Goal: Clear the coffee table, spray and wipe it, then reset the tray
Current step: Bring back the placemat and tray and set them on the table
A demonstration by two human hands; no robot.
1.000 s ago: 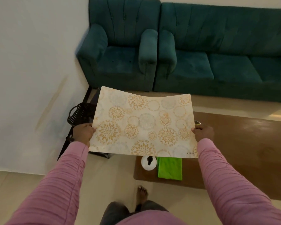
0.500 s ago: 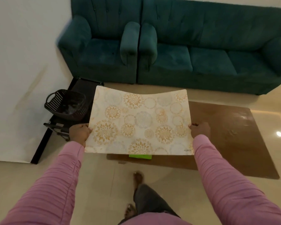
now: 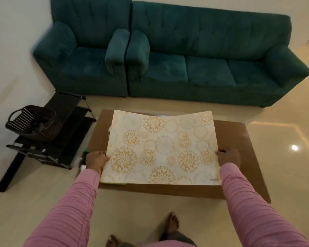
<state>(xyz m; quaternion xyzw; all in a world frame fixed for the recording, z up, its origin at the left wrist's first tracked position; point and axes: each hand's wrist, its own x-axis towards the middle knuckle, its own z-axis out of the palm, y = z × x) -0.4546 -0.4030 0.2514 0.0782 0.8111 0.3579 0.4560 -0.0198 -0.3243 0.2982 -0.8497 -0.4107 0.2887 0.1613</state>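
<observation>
Your left hand (image 3: 96, 160) and right hand (image 3: 228, 156) clamp fingers on tray (image 3: 161, 148) side edges, mid-frame over coffee table (image 3: 239, 157). Tray covers most of tabletop; contact unclear. Green sliver (image 3: 114, 183) at tray's lower left, unidentifiable.

We see a cream rectangular tray (image 3: 161, 148) printed with round floral medallions in golden orange, with paler grey-blue medallions and plain ringed circles among them, and small dark lettering at one corner. The flat wooden desk (image 3: 235, 132) is mid-brown. A sliver of bright green cloth (image 3: 114, 183) shows at the tray's edge. Our ribbed sleeves (image 3: 75, 202) are pink. The tufted velvet sofa (image 3: 212, 68) and matching armchair (image 3: 82, 65) are deep teal. The slatted plastic basket (image 3: 30, 122) and metal rack (image 3: 64, 139) are black, the glossy floor (image 3: 132, 211) is beige, and the wall (image 3: 11, 50) is off-white.
</observation>
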